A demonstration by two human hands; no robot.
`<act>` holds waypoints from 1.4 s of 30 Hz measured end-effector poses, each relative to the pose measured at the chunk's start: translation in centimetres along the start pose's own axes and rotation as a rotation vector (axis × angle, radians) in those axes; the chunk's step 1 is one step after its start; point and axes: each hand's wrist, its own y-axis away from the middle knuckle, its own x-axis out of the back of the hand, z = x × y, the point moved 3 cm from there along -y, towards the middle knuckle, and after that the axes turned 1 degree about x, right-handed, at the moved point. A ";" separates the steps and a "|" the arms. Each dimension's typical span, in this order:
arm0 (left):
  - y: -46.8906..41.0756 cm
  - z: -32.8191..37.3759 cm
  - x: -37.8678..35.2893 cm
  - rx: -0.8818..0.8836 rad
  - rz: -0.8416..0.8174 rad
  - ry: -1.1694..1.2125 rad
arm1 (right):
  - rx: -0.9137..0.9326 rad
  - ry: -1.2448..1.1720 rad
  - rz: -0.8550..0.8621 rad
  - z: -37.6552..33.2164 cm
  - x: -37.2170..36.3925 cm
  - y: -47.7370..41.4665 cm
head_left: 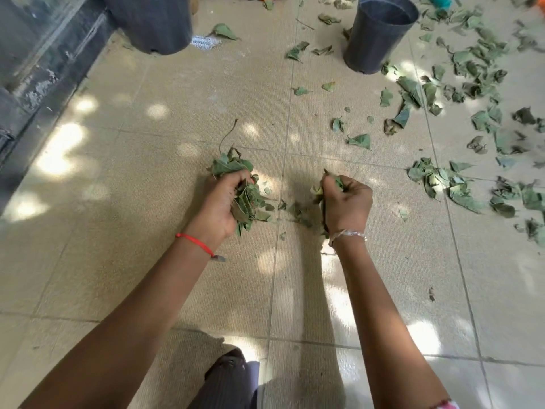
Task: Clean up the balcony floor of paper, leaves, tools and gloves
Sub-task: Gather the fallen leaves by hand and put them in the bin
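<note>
Knee (233,379): bent, at the near edge, in dark ribbed cloth.
Floor (132,216): beige tiles, dappled with sun.
Left grip (219,202): fingers curled tight round a thick bunch of leaves (244,202), tips poking out above and below; red thread at the wrist.
Right grip (346,205): fist closed on a smaller tuft (336,182), knuckles up; thin bracelet at the wrist.
Crumbs (298,214): a few small leaf bits on the floor between the two grips.
Loose leaves (442,178): thick scatter to the right and beyond, nearest clump near the right grip, well apart from the left.
Paper scrap (206,42): white, printed, flat on the floor just beside the big pot (153,22).
Small pot (380,31): dark, upright, open-mouthed, among the far leaves.
Far edge: orange and teal bits cut off by the frame, too little showing to name.
Step in hand: gathering leaves by the fistful, both grips loaded.
Progress: early by the look of it, with most leaves and the paper not yet lifted.
Next move: probably dumping both handfuls. No bin or bag in view. Firm hold needed on the way, dry leaves being prone to shed. Then back for the crumbs and the scatter.
</note>
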 end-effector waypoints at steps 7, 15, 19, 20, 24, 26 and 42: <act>-0.1 0.9 1.2 -0.121 0.127 0.016 | 0.491 0.805 -0.103 1.9 -3.1 1.3; 0.2 1.1 2.0 -0.177 0.187 0.031 | 0.690 1.121 -0.144 2.4 -3.3 3.1; 0.3 1.1 2.2 -0.173 0.192 0.000 | 0.420 0.989 -0.351 2.0 -0.7 3.5; 0.3 1.1 2.2 -0.166 0.196 0.001 | 0.404 0.920 -0.315 1.8 0.3 3.7; 0.3 1.2 2.4 -0.154 0.210 0.016 | 0.384 0.908 -0.266 3.2 2.8 5.2; 0.3 1.3 2.3 -0.154 0.211 0.019 | 0.424 1.034 -0.335 4.7 2.6 5.8; 0.7 3.2 3.8 -0.167 0.241 -0.067 | 0.734 1.148 -0.579 2.0 -8.1 2.2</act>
